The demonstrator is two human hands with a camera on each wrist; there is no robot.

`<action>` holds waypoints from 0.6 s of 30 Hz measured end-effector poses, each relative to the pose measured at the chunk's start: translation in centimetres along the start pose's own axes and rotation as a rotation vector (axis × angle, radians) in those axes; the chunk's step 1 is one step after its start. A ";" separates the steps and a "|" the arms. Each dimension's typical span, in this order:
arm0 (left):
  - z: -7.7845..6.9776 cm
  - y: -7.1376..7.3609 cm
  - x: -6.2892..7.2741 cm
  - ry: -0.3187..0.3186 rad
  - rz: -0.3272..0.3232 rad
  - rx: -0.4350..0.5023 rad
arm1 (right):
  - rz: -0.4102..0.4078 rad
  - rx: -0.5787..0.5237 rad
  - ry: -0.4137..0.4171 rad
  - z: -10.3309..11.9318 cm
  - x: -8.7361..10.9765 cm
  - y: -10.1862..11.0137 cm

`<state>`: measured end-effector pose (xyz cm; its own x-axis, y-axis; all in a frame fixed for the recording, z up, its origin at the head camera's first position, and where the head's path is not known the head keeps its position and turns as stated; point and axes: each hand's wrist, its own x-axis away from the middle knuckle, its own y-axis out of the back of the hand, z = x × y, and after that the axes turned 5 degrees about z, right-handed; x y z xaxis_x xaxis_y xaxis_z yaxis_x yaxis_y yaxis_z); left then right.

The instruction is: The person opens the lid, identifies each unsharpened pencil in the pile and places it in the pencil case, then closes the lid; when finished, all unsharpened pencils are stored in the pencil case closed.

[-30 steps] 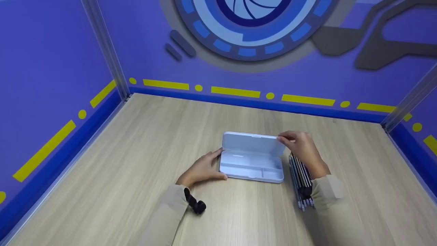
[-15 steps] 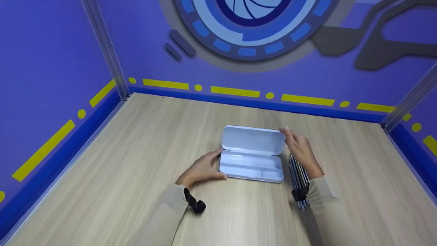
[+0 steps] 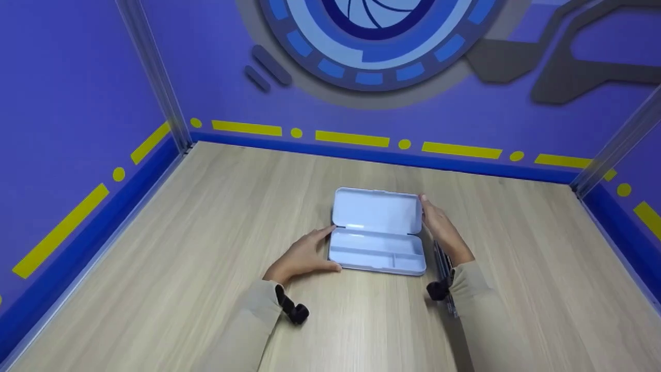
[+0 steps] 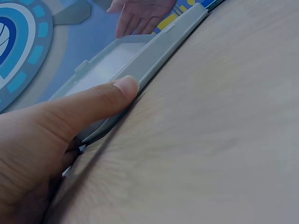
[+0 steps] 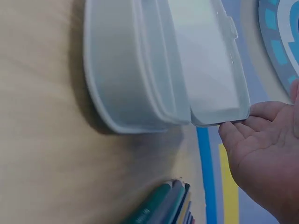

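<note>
A white pencil case [image 3: 361, 258] lies on the table, its lid [image 3: 378, 211] swung back from the hinge. The tray shows a long compartment at the back and two divided ones in front, with nothing in them. My left hand [image 3: 302, 256] holds the case's left end, thumb against the front wall in the left wrist view, other fingers toward the hinge. At the lid's right edge, my right hand [image 5: 266, 149] touches with extended fingers, palm turned up in the right wrist view. Below it lie several pencils [image 5: 161, 205] in a bunch, partly hidden by the right wrist in the head view.
The wooden table [image 3: 217, 232] meets a blue-purple back wall [image 3: 310, 108] with yellow markings and side panels. Black wrist straps [image 3: 295, 311] with cameras sit on both wrists, the right one overlapping the pencils in the head view.
The lid has swung backward from partly raised to wide open. My right hand has gone from pinching its corner to touching its right edge with straighter fingers. My left hand stays on the case.
</note>
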<state>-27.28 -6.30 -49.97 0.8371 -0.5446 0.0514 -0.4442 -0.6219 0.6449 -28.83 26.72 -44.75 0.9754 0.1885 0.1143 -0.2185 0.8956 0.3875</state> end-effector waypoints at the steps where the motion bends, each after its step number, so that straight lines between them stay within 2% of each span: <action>1: 0.0 0.0 0.0 0.003 0.002 -0.001 | 0.004 0.009 -0.015 -0.1 -0.2 0.0; 4: -0.1 0.0 0.0 0.004 -0.001 -0.005 | 0.009 0.033 -0.060 -0.4 -0.6 0.0; 10: -0.1 -0.1 -0.1 -0.003 -0.005 0.000 | 0.039 0.012 -0.091 -1.1 -1.0 0.1; 12: -0.1 -0.1 -0.1 0.000 -0.004 -0.002 | 0.059 0.016 -0.121 -0.5 -0.8 0.1; 18: -0.1 0.0 0.1 0.023 0.007 -0.032 | 0.078 0.074 -0.180 -0.7 -0.8 -0.1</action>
<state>-27.20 -6.32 -49.86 0.8413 -0.5356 0.0729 -0.4398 -0.5999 0.6683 -29.61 26.74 -45.52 0.9359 0.1751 0.3056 -0.3012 0.8477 0.4367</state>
